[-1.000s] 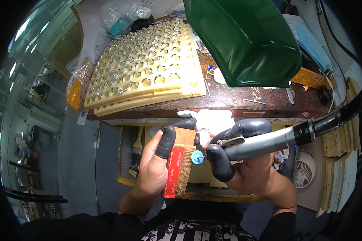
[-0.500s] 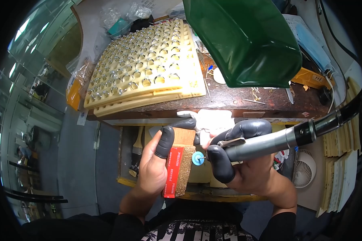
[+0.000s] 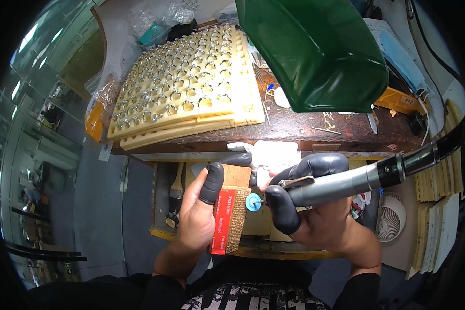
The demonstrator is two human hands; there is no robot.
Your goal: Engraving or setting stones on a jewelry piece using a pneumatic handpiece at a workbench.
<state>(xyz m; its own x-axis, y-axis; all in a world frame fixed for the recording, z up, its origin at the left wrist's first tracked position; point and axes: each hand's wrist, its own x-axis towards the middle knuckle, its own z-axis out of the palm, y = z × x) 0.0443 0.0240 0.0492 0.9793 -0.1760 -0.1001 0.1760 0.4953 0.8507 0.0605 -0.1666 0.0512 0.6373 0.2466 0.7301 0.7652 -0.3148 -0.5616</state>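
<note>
My left hand (image 3: 195, 219), with a black cover on its thumb, is closed round a rectangular block (image 3: 236, 222). That block has a red printed strip along one side, a rough brown face and a smooth brown end. In my right hand (image 3: 315, 225), also with black finger covers, is a grey rotary handpiece (image 3: 341, 184) with a metal lever, held like a pen. A small light blue disc (image 3: 253, 202) on its thin shaft stands right beside the block's rough face; whether they touch I cannot tell. Several fingertips are hidden behind the block and the handpiece.
Yellowish trays (image 3: 181, 121) with many rings in slots are stacked on the dark wooden bench (image 3: 294, 126). A green lamp shade (image 3: 320, 62) hangs low over it. White cloth-like material (image 3: 278, 155) lies at the bench edge, above an open drawer. A round fan (image 3: 391, 217) stands right.
The blue disc and the handpiece have shifted very slightly left and up. My left hand and the block have barely moved.
</note>
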